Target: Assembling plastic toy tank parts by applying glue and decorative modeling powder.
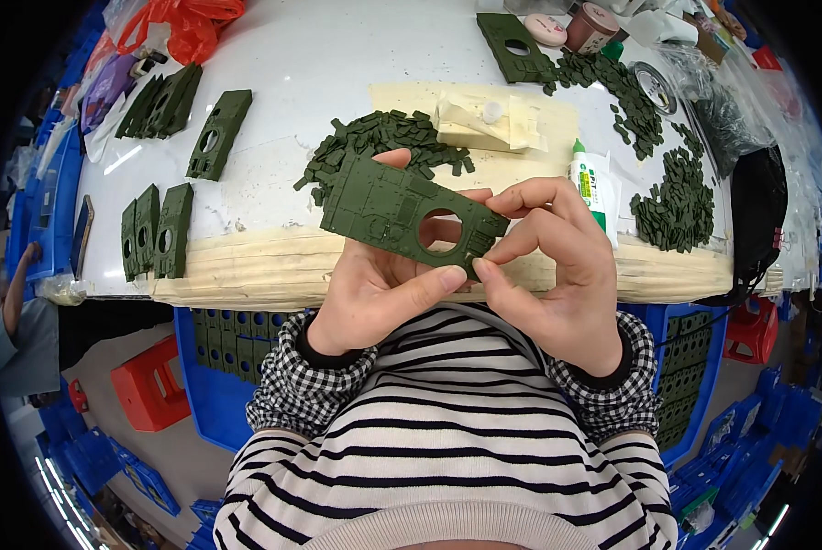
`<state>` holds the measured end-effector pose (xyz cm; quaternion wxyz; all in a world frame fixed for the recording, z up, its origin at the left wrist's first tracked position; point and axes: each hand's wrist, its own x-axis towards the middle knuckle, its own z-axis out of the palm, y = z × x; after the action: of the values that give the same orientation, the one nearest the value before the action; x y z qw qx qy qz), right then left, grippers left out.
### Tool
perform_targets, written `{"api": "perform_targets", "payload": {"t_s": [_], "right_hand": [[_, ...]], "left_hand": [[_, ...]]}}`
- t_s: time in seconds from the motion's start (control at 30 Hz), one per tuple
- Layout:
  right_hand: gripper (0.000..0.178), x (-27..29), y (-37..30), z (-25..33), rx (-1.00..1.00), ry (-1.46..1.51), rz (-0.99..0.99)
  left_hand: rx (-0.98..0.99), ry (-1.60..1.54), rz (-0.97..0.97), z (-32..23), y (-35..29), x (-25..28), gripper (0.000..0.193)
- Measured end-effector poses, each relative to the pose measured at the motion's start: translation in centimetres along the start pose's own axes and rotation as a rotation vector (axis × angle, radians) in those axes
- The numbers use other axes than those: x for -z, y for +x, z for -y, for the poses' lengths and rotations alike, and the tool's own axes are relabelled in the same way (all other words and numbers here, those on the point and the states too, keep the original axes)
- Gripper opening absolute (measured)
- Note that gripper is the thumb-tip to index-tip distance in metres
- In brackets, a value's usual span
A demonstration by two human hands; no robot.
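A dark green plastic model tank hull top (374,203), with a round hole near its right end, is held tilted above the table's front edge. My left hand (365,298) is closed around it from below, thumb along the near edge by the hole. At the right end, my right hand (562,261) grips the hull's edge between thumb and fingers. Whether a small part is pinched there too cannot be made out. Just behind the hull lies a heap of small green plastic pieces (383,133). A white and green glue bottle (590,191) is beside my right hand.
More green hulls (220,133) stand at the left, and another hull (512,48) lies at the back. Loose green pieces (675,202) are piled at the right. A tape-covered block (484,124) sits mid-table. Blue trays (211,403) of hulls and a red stool (151,385) are below.
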<state>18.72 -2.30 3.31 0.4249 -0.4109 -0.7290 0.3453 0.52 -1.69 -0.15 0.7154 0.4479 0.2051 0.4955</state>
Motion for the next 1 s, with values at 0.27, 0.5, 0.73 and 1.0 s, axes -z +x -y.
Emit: {"api": "perform_targets", "payload": {"t_s": [0.27,0.5,0.73,1.0], "right_hand": [[0.010,0.31,-0.05,0.22,0.036,-0.085,-0.022],[0.015,-0.07,-0.15,0.04,0.067,-0.066,-0.100],[0.030,0.79,-0.24,0.17,0.330,-0.361,-0.103],[0.035,0.14,-0.89,0.06,0.378,-0.516,-0.081]], "left_hand": [[0.000,-0.020,0.011,0.17,0.04,0.15,0.081],[0.011,-0.057,0.021,0.08,0.05,0.33,0.082],[0.016,-0.121,0.017,0.04,-0.09,0.34,0.081],[-0.015,-0.083,0.031,0.30,-0.09,0.69,0.080]]}}
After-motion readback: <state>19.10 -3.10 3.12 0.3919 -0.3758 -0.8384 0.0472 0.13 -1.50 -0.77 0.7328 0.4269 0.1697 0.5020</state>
